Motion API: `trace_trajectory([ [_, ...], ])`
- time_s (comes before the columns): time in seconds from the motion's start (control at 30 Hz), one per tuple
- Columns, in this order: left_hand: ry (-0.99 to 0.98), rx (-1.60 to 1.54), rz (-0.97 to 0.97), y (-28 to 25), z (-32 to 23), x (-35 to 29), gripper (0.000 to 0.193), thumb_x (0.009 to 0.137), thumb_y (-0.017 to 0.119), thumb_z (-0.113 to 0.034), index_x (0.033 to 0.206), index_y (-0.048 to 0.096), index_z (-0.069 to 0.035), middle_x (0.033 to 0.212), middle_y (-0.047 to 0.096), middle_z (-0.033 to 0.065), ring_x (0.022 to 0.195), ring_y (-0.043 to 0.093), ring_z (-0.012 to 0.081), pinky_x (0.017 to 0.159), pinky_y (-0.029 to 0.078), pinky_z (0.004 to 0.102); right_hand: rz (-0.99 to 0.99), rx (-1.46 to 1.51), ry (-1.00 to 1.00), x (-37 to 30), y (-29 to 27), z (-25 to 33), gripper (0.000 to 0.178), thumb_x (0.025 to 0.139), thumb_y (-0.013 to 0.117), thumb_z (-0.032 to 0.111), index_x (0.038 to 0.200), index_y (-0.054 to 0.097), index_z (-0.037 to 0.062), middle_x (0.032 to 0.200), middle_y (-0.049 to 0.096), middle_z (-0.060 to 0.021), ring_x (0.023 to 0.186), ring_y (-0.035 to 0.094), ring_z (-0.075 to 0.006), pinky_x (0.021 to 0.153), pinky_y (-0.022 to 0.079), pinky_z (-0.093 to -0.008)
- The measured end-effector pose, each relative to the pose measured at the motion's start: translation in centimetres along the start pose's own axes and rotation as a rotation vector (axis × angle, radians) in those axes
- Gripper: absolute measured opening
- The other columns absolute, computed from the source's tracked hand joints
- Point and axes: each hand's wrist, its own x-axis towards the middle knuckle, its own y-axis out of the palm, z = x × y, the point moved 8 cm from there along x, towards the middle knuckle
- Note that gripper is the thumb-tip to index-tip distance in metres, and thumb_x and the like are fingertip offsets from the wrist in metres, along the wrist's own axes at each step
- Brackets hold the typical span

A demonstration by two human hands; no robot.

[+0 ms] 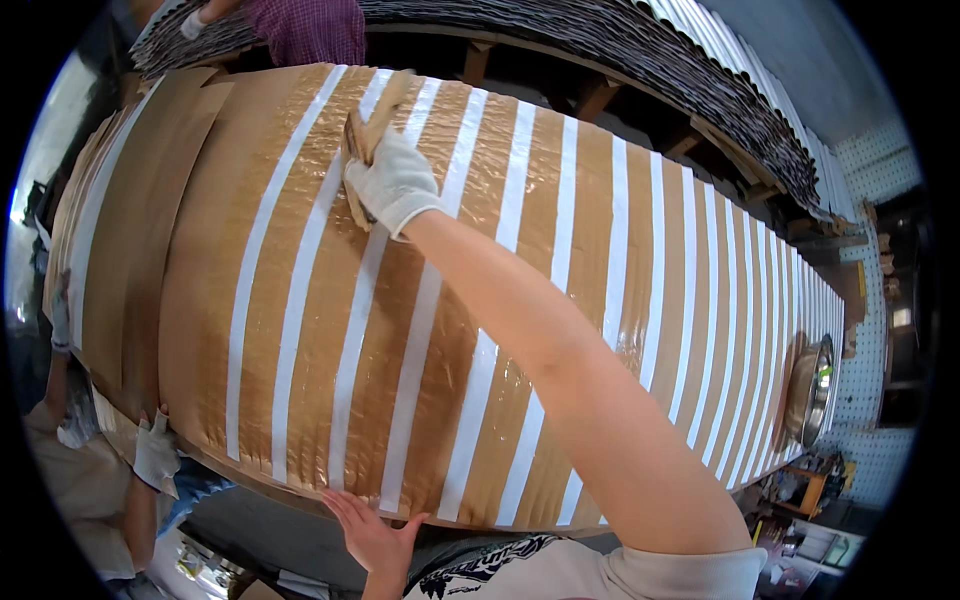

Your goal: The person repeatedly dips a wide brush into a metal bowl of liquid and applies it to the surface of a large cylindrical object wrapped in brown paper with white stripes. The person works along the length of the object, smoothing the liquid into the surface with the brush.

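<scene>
A broad spread of overlapping brown sheets with white stripes (455,330) lies in front of me, its brown parts glossy and wet-looking toward the left. My right hand (395,183), in a white glove, is closed around a flat wooden tool (383,110), perhaps a wide brush, near the far left part of the sheets. The tool's long lower edge rests on or just above the glossy surface; its working edge is partly hidden by the glove. My left hand (372,535) is bare, fingers outstretched, with the fingertips at the near edge of the sheets.
Plain brown sheets (150,230) overlap at the left, where a co-worker's gloved hand (157,455) touches the edge. A person in purple plaid (305,30) stands at the far side. Dark wavy stacked sheets (620,60) line the back. A metal bowl (808,392) sits at the right end.
</scene>
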Motion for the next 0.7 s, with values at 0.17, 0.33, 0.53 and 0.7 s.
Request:
trace_trajectory([
  [0.17,-0.041,0.146,0.069,0.6,0.3,-0.1,0.138,0.063,0.073,-0.075,0.142,0.023,0.026,0.153,0.015,0.0435,0.148,0.012,0.0489,0.125,0.014,0.0417,-0.139,0.025,0.270,-4.6,-10.1,-9.9,0.049,0.085,0.059,0.035,0.114,0.060,-0.0044,0.114,0.066,-0.0262,0.111,0.062,-0.0412,0.099,0.046,-0.0470],
  [0.33,-0.022,0.243,0.068,0.2,-0.1,0.2,0.138,0.065,0.066,-0.081,0.141,0.024,0.027,0.153,0.015,0.0439,0.148,0.013,0.0485,0.125,0.010,0.0415,-0.488,0.001,0.435,-13.3,-27.5,-29.0,0.054,0.084,0.068,0.035,0.127,0.061,0.0043,0.124,0.065,-0.0227,0.117,0.060,-0.0379,0.099,0.047,-0.0434],
  [0.53,0.007,0.174,0.007,0.6,0.1,-0.2,0.133,0.069,0.065,-0.080,0.140,0.027,0.026,0.154,0.014,0.0434,0.148,0.012,0.0493,0.125,0.010,0.0439,-0.403,-0.394,0.452,-10.3,-25.5,-20.1,0.045,0.088,0.064,0.039,0.116,0.062,0.0030,0.111,0.066,-0.0240,0.108,0.062,-0.0398,0.094,0.048,-0.0456],
  [0.7,0.015,0.134,0.016,-0.1,0.1,-0.3,0.132,0.069,0.066,-0.078,0.142,0.026,0.025,0.154,0.016,0.0429,0.148,0.011,0.0497,0.125,0.011,0.0430,0.063,-0.022,0.327,-9.0,-4.0,-1.3,0.041,0.090,0.058,0.038,0.109,0.061,0.0016,0.109,0.067,-0.0246,0.101,0.065,-0.0403,0.091,0.051,-0.0473],
])
